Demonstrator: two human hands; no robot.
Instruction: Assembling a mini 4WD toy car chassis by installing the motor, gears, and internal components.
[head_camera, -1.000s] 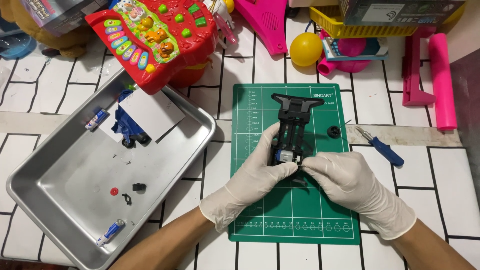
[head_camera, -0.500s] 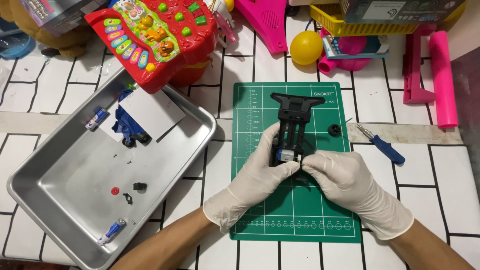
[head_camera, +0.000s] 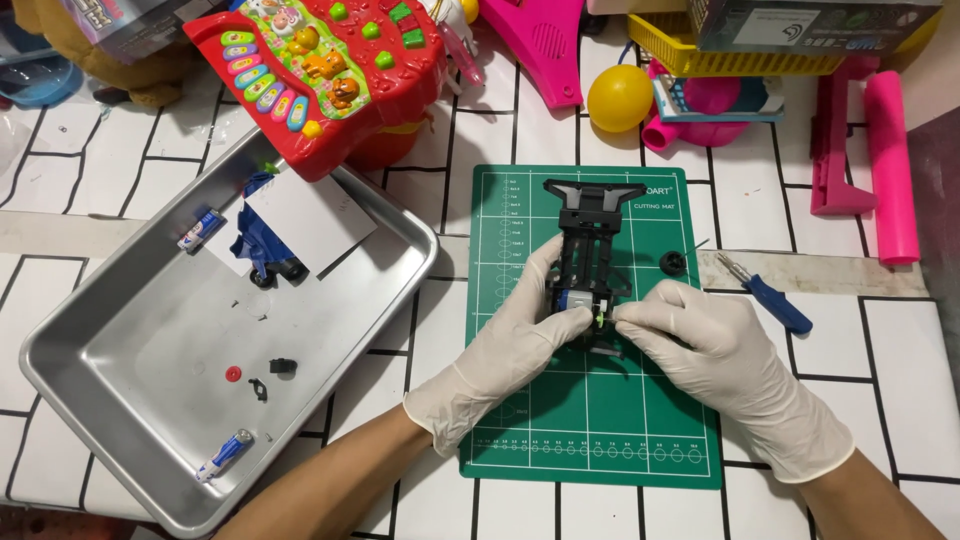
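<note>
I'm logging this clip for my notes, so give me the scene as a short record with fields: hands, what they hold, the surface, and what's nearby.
left hand: gloved left hand, fingers gripping the black toy car chassis from its left side
right hand: gloved right hand, fingertips pinching a small light green part at the chassis
surface: green cutting mat on a white tiled table
right of mat: blue-handled screwdriver, small black wheel
left of mat: metal tray holding two batteries and small parts
behind: red toy keyboard, yellow ball

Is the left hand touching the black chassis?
Touching. The head view shows the left hand wrapped around the side of the black chassis on the green mat, no gap visible.
</note>
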